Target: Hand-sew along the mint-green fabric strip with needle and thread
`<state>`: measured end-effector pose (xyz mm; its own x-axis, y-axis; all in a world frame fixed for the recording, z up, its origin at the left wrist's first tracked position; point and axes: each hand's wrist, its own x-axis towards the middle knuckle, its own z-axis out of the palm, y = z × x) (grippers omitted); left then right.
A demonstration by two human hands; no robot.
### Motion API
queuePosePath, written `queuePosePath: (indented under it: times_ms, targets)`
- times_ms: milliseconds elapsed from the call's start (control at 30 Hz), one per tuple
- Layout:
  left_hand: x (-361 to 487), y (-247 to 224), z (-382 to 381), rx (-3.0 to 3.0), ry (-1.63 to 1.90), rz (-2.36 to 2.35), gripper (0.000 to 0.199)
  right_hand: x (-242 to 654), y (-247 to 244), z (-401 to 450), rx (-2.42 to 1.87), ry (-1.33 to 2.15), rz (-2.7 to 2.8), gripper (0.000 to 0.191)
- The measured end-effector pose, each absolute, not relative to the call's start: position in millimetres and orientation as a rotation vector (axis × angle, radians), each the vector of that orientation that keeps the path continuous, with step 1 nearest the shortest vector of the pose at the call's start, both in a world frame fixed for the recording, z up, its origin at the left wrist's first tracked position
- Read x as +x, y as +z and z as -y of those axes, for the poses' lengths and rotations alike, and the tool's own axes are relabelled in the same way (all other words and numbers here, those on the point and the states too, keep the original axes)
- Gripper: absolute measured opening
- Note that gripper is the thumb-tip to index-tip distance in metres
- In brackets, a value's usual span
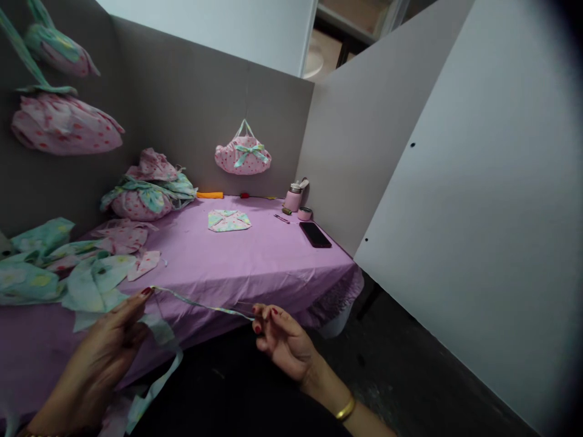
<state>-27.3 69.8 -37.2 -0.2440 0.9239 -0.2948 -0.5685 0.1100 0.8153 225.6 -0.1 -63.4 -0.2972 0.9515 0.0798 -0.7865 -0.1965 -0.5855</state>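
Observation:
A thin strip of pale green and yellow fabric, like a narrow cord, stretches between my two hands in front of the table edge. My left hand pinches one end between thumb and fingertips. At the other end, my right hand has its fingertips closed on the strip, palm turned up. A fine line, perhaps thread or a needle, shows beside those fingertips, too thin to tell. Under and beside my left hand, a wider pale green ribbon hangs over the table edge toward my lap.
Green and pink cloth pieces and bundled fabric cover the left side of the purple-covered table. Farther back lie a folded patch, phone, small scissors-like tool and pink bottle. Pink fabric pouches hang by grey partitions.

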Motion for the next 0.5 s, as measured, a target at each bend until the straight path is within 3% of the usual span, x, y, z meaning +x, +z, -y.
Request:
queuePosePath:
  times_ms: [167,500]
  targets:
    - [-23.6,-34.5,-67.3,0.422,1.489,-1.138,0.011,226.4,-63.4,-0.3,-0.339,1.771,0.585,0.018]
    - [-17.2,-29.0,-64.8,0.437,1.434,-1.141,0.016,224.6,-60.9,3.4,-0.277,1.903,0.705,0.058]
